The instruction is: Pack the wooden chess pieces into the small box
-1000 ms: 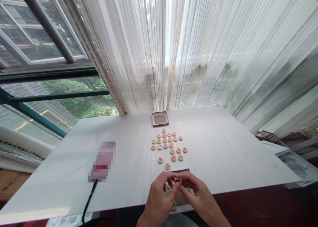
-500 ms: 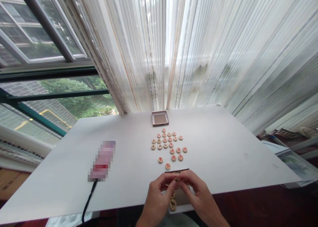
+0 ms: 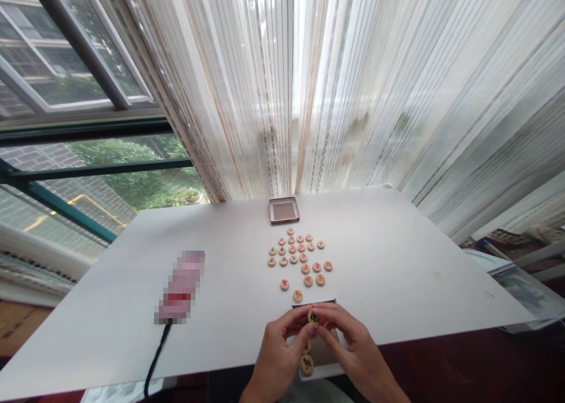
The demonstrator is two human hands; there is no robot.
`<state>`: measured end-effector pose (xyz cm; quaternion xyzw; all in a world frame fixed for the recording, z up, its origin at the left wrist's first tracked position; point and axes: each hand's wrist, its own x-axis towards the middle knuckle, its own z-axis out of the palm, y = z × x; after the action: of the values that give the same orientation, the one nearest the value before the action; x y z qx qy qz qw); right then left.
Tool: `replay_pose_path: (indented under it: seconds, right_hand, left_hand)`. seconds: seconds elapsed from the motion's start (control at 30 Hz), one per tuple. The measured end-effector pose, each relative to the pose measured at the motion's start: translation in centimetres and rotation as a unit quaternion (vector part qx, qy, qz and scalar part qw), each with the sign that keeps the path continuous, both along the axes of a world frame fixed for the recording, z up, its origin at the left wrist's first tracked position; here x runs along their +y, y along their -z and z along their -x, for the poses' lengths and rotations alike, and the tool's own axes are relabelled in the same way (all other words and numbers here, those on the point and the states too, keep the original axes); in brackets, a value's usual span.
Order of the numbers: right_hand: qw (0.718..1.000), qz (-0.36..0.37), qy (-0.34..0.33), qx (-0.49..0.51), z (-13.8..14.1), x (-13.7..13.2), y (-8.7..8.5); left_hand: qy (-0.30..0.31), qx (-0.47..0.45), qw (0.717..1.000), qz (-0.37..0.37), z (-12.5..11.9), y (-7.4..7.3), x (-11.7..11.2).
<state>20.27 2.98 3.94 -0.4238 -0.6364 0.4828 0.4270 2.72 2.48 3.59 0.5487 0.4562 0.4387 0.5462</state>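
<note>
Between the fingertips of both hands is a round wooden xiangqi piece with a black character on its face. My left hand grips it from the left, and my right hand from the right, both closed in a pinch. Under them sits an open box at the table's front edge, partly covered by the hands. Another black-marked piece lies in its near left corner. Beyond the box, several xiangqi pieces are spread on the table, most with red characters and a few with black.
The white table stands against a window with sheer striped curtains. A shallow box lid lies at the back. On the left is a blurred-out pink object with a black cable running off the front edge.
The held piece has been tilted up between my fingertips, so its black-marked face now shows toward me. Both hands stay over the box; the pieces on the table have not moved.
</note>
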Motion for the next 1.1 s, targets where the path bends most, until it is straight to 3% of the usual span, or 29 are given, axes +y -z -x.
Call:
replay_pose_path:
  seconds: [0.37,0.6,0.87,1.1]
  right_hand:
    - [0.999,0.048,0.008,-0.003,0.1,-0.1,0.6]
    - [0.990,0.087,0.016,0.111,0.0,0.0,1.3]
    - [0.987,0.126,0.050,0.083,-1.4,0.3,2.0]
    - [0.989,0.138,0.012,0.050,-0.6,-0.5,2.0]
  left_hand:
    - [-0.012,0.007,1.000,-0.013,0.1,0.2,0.0]
    - [-0.016,0.108,0.991,-0.071,1.1,0.3,0.0]
    - [-0.017,0.310,0.940,-0.143,3.3,1.6,-0.7]
    - [0.028,0.399,0.899,-0.177,2.6,1.8,-1.1]
